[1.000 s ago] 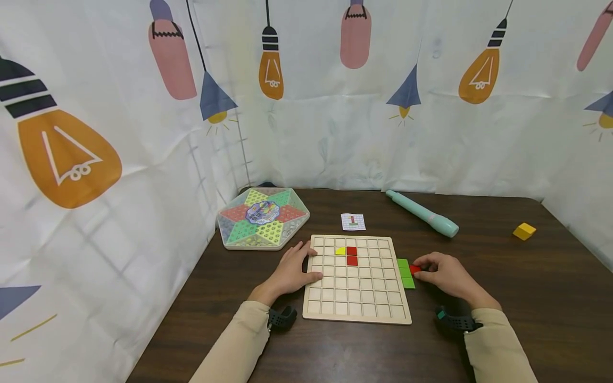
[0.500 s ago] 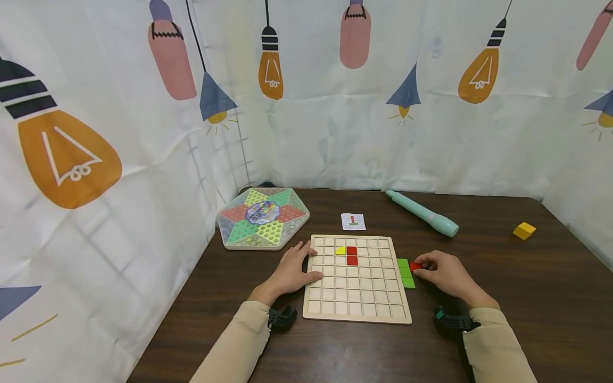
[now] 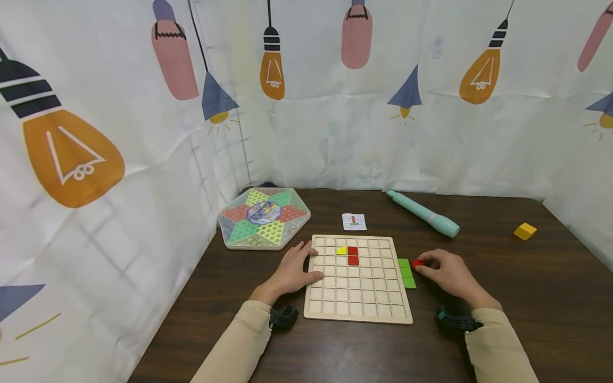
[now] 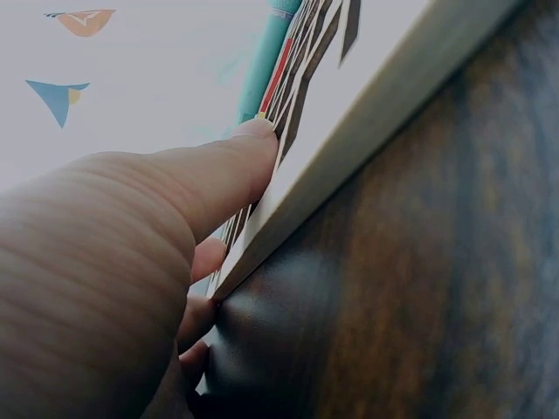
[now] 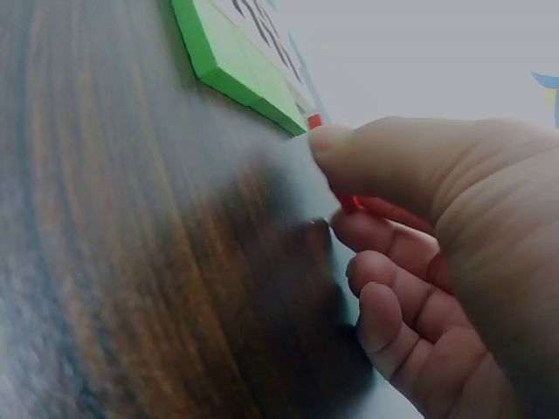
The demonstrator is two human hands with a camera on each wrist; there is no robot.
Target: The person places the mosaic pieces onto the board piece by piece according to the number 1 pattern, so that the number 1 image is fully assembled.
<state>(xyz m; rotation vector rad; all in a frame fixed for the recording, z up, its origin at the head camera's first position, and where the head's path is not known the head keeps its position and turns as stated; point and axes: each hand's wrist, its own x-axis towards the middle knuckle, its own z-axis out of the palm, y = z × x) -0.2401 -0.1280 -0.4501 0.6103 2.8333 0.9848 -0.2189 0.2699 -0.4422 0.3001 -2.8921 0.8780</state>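
A pale wooden grid board (image 3: 356,295) lies on the dark table, with a yellow piece (image 3: 341,251) and two red squares (image 3: 353,255) in its upper cells. My left hand (image 3: 289,274) rests at the board's left edge, thumb laid over the top surface, the other fingers spread along the side. In the left wrist view the thumb (image 4: 223,170) crosses the board's rim. Right of the board, my right hand (image 3: 445,271) pinches a small red block (image 3: 417,263) between thumb and forefinger. Several green blocks (image 3: 406,272) sit against the board's right edge, close to that hand.
Behind the board lies a small printed pattern card (image 3: 354,222). A hexagonal Chinese checkers box (image 3: 264,219) stands at the back left. A mint-green tube-shaped object (image 3: 423,214) lies at the back, and a yellow block (image 3: 524,231) at the far right. Patterned curtains (image 3: 316,138) surround the table.
My right hand has shifted slightly away from me, and the red block has moved a little up and right from beside the green blocks. My left hand has stayed on the board.
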